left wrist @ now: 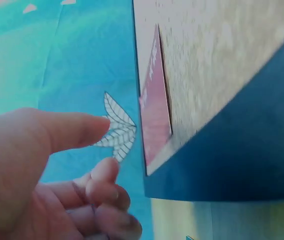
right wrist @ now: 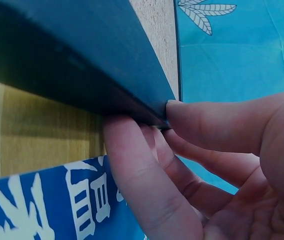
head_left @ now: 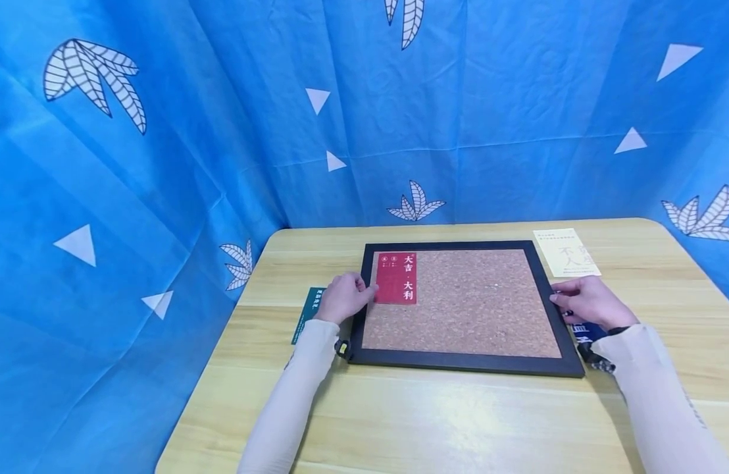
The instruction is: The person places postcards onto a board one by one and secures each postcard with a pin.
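A cork board in a black frame lies on the table, with a red card printed with white characters near its upper left corner. My left hand hovers by the board's left edge, close to the red card. In the left wrist view, the thumb and bent fingers stand apart with nothing between them. At the right edge, my right hand pinches the black frame, thumb against its side and fingers at its underside.
A dark green card lies left of the board, partly behind the left hand. To the right are a pale yellow card and a blue card, the latter partly covered by the right hand. Blue curtains hang behind the table.
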The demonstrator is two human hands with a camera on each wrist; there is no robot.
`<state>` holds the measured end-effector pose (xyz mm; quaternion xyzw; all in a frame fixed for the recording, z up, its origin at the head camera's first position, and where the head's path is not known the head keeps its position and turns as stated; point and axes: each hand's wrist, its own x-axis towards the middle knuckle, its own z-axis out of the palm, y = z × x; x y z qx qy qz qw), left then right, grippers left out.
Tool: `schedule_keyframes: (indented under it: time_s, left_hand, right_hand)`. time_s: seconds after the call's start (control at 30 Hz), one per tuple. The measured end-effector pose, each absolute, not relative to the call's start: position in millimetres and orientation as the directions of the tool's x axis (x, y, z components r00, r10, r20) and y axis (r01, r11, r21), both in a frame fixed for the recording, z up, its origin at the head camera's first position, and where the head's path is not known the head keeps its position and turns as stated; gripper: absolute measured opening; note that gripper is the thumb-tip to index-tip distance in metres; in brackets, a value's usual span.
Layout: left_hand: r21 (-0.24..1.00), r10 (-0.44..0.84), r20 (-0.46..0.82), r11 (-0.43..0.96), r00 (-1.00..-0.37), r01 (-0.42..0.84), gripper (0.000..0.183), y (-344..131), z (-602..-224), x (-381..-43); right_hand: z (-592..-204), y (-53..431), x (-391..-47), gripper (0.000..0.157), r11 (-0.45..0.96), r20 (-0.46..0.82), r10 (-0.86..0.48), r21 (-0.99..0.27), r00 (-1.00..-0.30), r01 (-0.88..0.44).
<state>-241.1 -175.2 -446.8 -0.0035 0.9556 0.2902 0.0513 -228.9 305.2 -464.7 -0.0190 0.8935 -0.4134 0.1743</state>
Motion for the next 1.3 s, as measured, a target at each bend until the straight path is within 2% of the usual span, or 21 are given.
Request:
schedule_keyframes:
  time_s: [0.23,0.37,0.57,0.67,0.77,0.97,1.13,1.3]
  left_hand:
    - [0.552,-0.033,-0.234,0.818,-0.972,-0.161,0.049,-178,-453,-260]
    - [0.552,-0.028,-0.25,0.817,-0.968,-0.166,0.045,-176,-454,-262]
    - [0.629,0.065,-0.144,0.776,-0.987,-0.041,0.024,-172,-453,-256]
    - [0.608,0.124,-0.086,0.792,-0.989,0.047,0.034,-170,-452,-255]
    - [0.547,0.155,-0.084,0.833,-0.984,0.084,0.042,-169,-453,-253]
    - [0.459,0.16,-0.085,0.882,-0.983,0.104,0.039,-167,-456,-252]
    - [0.496,0.081,-0.095,0.868,-0.992,0.024,0.028,-167,-455,-253]
    - [0.519,-0.023,-0.176,0.847,-0.984,-0.113,0.04,-180,-455,-255]
  right_hand:
    - [-463,306,-229,0.053,0.657,-0.306,-0.162,-0.743,-0.938,0.129]
    - [-462,305,-228,0.053,0.655,-0.314,-0.156,-0.742,-0.937,0.14]
    - [-460,303,-228,0.053,0.653,-0.32,-0.152,-0.743,-0.935,0.148]
    - [-460,304,-228,0.053,0.653,-0.317,-0.15,-0.743,-0.936,0.147]
    - [-461,304,-228,0.053,0.651,-0.316,-0.149,-0.744,-0.937,0.148]
    - [-464,303,-227,0.053,0.644,-0.321,-0.152,-0.75,-0.935,0.153]
    - [-464,303,-227,0.054,0.639,-0.325,-0.147,-0.752,-0.934,0.161]
    - [-463,297,-232,0.053,0.643,-0.301,-0.161,-0.755,-0.94,0.132]
